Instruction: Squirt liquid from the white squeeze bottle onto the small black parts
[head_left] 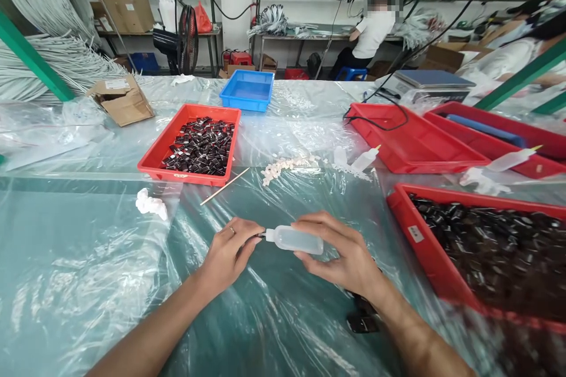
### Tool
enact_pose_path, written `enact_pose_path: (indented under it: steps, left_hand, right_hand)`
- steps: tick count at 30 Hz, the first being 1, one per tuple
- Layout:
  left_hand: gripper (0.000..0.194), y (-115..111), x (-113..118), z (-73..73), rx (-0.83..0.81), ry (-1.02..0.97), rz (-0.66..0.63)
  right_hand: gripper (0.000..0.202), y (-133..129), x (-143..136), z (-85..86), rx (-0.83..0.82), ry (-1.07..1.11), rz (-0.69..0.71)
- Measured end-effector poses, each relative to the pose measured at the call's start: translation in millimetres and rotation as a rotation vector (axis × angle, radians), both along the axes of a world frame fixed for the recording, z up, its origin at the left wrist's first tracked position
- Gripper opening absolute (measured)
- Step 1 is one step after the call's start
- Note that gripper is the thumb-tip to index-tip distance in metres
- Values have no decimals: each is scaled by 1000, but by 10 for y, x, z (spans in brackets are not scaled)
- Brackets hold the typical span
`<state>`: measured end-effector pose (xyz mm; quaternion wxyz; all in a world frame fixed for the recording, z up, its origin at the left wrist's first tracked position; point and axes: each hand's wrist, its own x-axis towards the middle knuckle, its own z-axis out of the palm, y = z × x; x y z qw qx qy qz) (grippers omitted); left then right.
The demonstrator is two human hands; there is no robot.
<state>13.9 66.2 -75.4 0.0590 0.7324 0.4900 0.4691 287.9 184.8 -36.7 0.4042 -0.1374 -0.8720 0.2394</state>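
Observation:
A small translucent squeeze bottle [297,240] lies sideways in my right hand [340,247], held between thumb and fingers with its nozzle pointing left. Thumb and fingertips of my left hand [232,245] are pinched at the nozzle, around a small dark piece that is mostly hidden. Both hands are above the plastic-covered green table [274,306]. Beneath my right forearm sits a black part [362,321]. Small pale pieces [283,168] are scattered beyond the hands, near a thin wooden stick [224,187].
Dark parts fill a red tray [150,166] and a larger red tray [413,232] at right. Farther back are a blue tray [246,107], red trays [411,141], another bottle [366,158], crumpled tissue [151,204] and a cardboard box [126,103]. A person [371,34] sits beyond.

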Motion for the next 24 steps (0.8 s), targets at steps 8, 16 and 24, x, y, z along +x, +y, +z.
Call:
enact_pose_path:
  steps: [8,16,24]
  left_hand:
    - [22,-13,12,21,6,14,-1]
    - [23,-23,10,17,-3,15,-5]
    - [22,-17,-14,32,-11,26,1]
  right_hand:
    - [67,-35,-3,54,-25,-3,-4]
    - [68,-42,6,69,14,-11,-1]
    - [85,-144,-21,140,155,-46,-48]
